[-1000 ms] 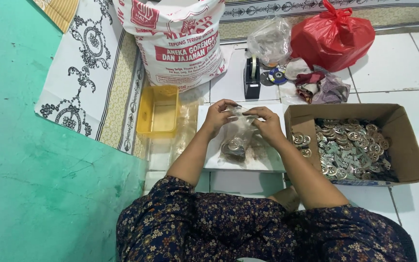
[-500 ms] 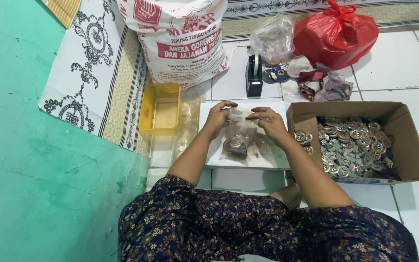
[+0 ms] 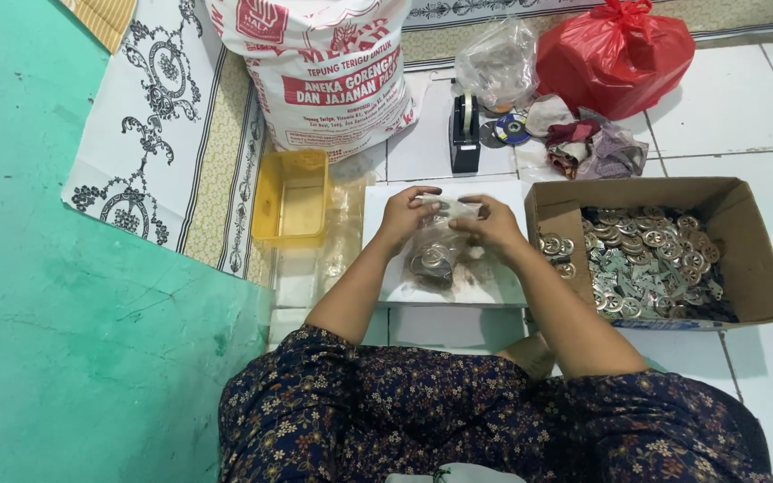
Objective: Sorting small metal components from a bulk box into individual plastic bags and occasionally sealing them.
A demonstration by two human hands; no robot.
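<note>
A small clear plastic bag (image 3: 435, 253) holding several round metal pieces hangs over a white board (image 3: 388, 284) on the tiled floor. My left hand (image 3: 402, 215) pinches the bag's top at its left side. My right hand (image 3: 490, 222) grips the same top edge from the right. Both hands meet above the bag's mouth. A few loose metal rings (image 3: 556, 246) lie just right of my right hand, by the box wall.
An open cardboard box (image 3: 750, 234) of several metal pieces stands at the right. A yellow plastic tray (image 3: 293, 199) lies left. Behind are a large printed sack (image 3: 324, 67), a black tape dispenser (image 3: 464, 134), a clear bag (image 3: 498, 63), a red bag (image 3: 615, 55) and rags (image 3: 588, 148). A green wall (image 3: 64, 358) bounds the left.
My hands stay at the bag's top with small finger shifts; the bag hangs much as before. The view has shifted slightly.
</note>
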